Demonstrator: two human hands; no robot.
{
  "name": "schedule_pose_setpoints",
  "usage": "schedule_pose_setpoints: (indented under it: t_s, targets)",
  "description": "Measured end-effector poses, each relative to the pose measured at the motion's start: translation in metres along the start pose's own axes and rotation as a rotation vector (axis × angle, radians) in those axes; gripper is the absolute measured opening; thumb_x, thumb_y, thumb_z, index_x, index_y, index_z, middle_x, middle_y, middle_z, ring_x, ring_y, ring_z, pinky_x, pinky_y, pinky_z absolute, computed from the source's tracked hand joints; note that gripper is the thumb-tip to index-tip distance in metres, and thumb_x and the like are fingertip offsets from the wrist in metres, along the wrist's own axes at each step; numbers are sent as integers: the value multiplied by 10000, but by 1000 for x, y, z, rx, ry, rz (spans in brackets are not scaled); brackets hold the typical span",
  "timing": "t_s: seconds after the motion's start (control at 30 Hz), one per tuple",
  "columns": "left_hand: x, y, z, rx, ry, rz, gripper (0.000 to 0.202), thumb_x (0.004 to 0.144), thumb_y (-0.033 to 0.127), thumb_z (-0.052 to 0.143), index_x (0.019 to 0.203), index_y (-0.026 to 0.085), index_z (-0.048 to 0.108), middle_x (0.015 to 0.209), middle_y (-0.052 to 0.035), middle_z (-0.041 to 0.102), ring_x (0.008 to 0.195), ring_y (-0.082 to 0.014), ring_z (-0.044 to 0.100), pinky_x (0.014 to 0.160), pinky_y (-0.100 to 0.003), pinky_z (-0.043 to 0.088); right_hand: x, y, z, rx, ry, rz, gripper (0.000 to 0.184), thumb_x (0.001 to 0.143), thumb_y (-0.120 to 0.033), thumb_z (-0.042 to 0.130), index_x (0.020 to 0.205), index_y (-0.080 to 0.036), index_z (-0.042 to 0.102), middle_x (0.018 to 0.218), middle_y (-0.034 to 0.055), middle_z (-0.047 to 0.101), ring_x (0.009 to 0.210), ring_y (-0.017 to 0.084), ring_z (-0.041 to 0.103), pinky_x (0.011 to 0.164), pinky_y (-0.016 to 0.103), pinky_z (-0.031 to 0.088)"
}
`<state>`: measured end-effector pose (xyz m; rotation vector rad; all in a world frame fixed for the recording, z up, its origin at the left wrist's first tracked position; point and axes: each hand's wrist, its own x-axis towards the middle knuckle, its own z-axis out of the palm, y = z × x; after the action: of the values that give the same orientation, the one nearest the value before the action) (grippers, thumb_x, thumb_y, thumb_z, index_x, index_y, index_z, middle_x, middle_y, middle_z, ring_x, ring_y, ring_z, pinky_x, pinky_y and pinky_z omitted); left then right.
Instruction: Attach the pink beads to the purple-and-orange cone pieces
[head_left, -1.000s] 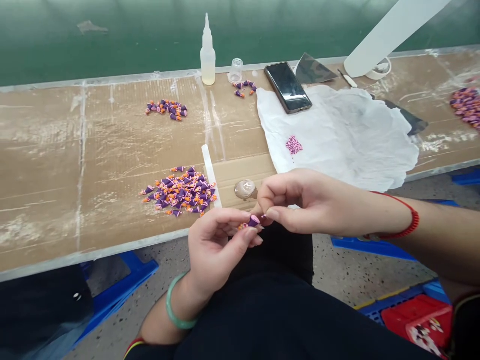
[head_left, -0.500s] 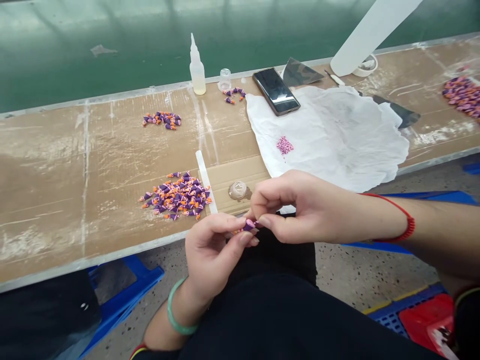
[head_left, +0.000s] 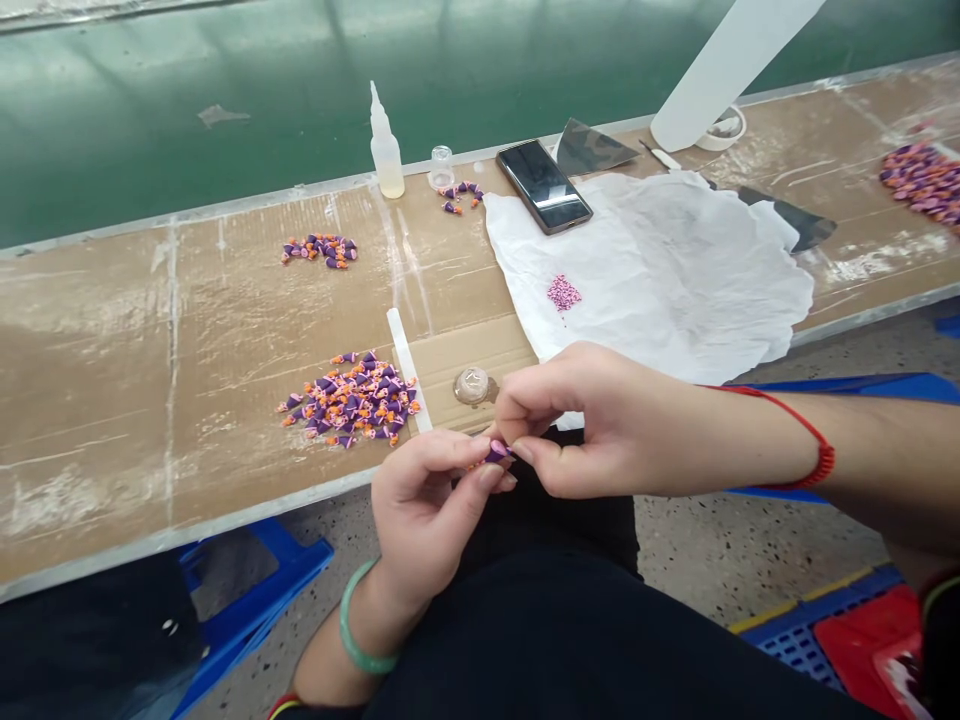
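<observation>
Between the thumb and fingers of my left hand (head_left: pixel 427 510) is a small purple, pink and orange figurine (head_left: pixel 496 452). My right hand (head_left: pixel 574 425) is closed in a pinch right against the figurine's right end; whatever its fingertips hold is too small to make out. Just beyond my hands, a clear glossy blob (head_left: pixel 472 385) sits on a piece of cardboard (head_left: pixel 465 345). A heap of similar figurines (head_left: pixel 352 400) lies to the left, beside a white flat stick (head_left: pixel 409 370). Tiny pink pieces (head_left: pixel 563 293) are piled on a crumpled white sheet (head_left: pixel 675 270).
Along the table's far side stand a dropper bottle (head_left: pixel 387 155) and a small clear cap (head_left: pixel 441 168), with a phone (head_left: pixel 544 185) on the sheet's edge. Smaller figurine groups (head_left: pixel 321 250) lie farther back. A tape roll (head_left: pixel 724 130) and a larger pile (head_left: pixel 922 185) are at right.
The view has shifted slightly. Both hands keep nearly the same pose, with the right fingertips still at the figurine.
</observation>
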<state>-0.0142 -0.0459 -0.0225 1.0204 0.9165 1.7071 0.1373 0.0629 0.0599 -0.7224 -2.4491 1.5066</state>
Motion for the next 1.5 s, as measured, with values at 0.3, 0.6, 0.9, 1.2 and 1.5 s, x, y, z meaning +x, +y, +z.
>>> schedule_pose_setpoints:
  t_s: [0.3, 0.6, 0.9, 1.2, 1.5]
  targets:
    - [0, 0, -1, -20, 18, -42, 221, 845, 84, 761, 982, 254, 795, 874, -8, 792, 675, -116, 753, 621, -183, 632, 0, -2, 0, -95, 2, -59, 118, 816, -140, 545, 708, -165, 586, 615, -32, 605, 535, 67, 474, 495, 189, 326]
    - [0, 2, 1, -23, 44, -45, 176, 854, 118, 767, 964, 254, 791, 855, 0, 790, 637, -101, 736, 610, -182, 618, -2, -6, 4, -193, 52, -128, 138, 875, -155, 508, 763, -172, 587, 641, -20, 643, 547, 75, 504, 516, 201, 317]
    - [3, 5, 2, -49, 37, -38, 117, 850, 150, 777, 921, 242, 789, 817, -4, 778, 600, -103, 714, 575, -201, 610, -4, -8, 7, -294, 74, -166, 154, 880, -135, 473, 770, -181, 571, 658, 0, 642, 559, 97, 520, 528, 232, 301]
    - [4, 8, 1, -53, -1, -22, 98, 853, 159, 776, 914, 235, 786, 817, -8, 782, 603, -110, 725, 570, -197, 611, -7, -13, 10, -352, 66, -167, 159, 880, -117, 458, 773, -196, 546, 628, -5, 604, 547, 110, 495, 525, 241, 301]
    - [8, 11, -8, 365, -88, 239, 272, 833, 52, 749, 1018, 251, 759, 891, -12, 806, 761, -148, 766, 689, -234, 617, -15, -7, 8, -451, 85, -184, 156, 916, -147, 460, 890, -192, 607, 746, 35, 694, 630, 151, 607, 568, 263, 398]
